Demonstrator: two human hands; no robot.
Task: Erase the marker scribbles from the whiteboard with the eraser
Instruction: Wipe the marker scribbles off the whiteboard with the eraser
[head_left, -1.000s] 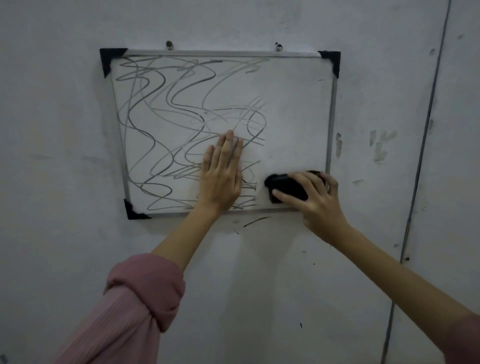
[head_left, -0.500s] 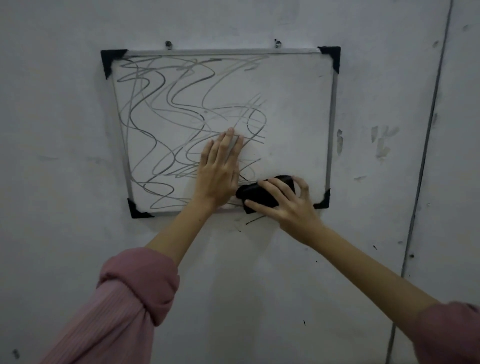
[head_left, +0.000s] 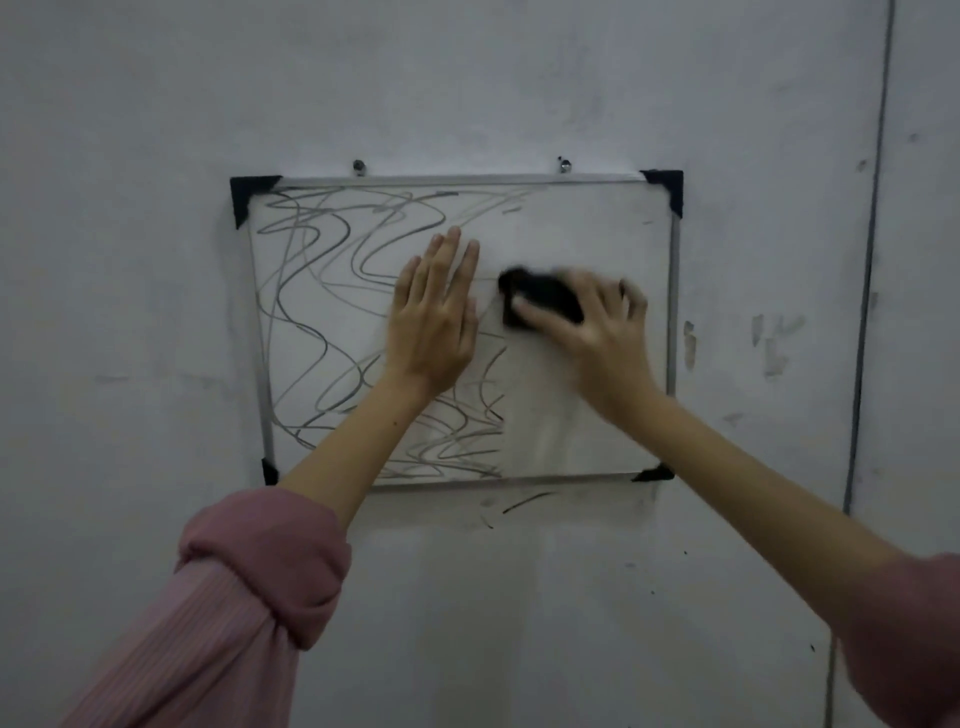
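Since the earlier frame, the right hand (head_left: 605, 332) has carried the black eraser (head_left: 543, 301) up from the whiteboard's (head_left: 592, 234) bottom edge to mid-height, fingers curled round it, blurred. Just left, the left hand (head_left: 434, 325) presses flat, fingers straight. Scribbles (head_left: 311, 291) cover the left half; the right half is wiped.

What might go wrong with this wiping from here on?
1. The left hand lies flat on the scribbles still to be wiped; the palm may smear them, and it blocks the eraser's path.
2. The whiteboard seems to hang from just two wall screws, so hard strokes by the right hand might shift it.
3. Faint streaks in the wiped right part may need another pass.
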